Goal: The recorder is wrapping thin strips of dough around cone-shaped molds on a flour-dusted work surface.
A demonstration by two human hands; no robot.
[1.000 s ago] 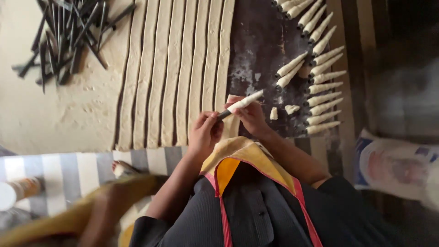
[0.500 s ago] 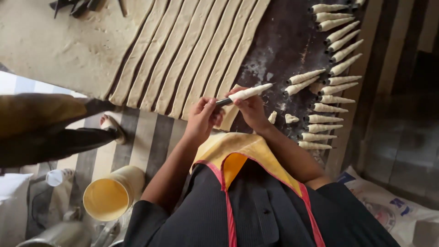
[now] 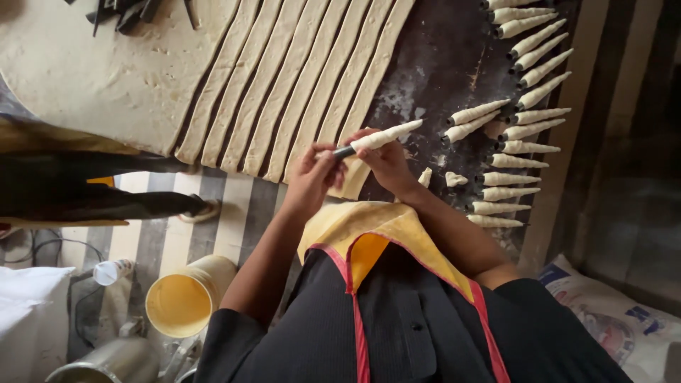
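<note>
Dough cone (image 3: 386, 137) (still held) now nearer strips (image 3: 298, 78).

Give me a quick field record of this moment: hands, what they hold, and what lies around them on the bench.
left hand: grips the dark bare end of the cone mould
right hand: wrapped round the dough on the mould
cone mould: held above the bench, mostly covered in dough, tip pointing right
dough strips: cut lengthwise, lying side by side
finished cones: rows on the dark tray at right
spare moulds: dark pile, top left
bucket: yellow, on the floor at lower left
</note>
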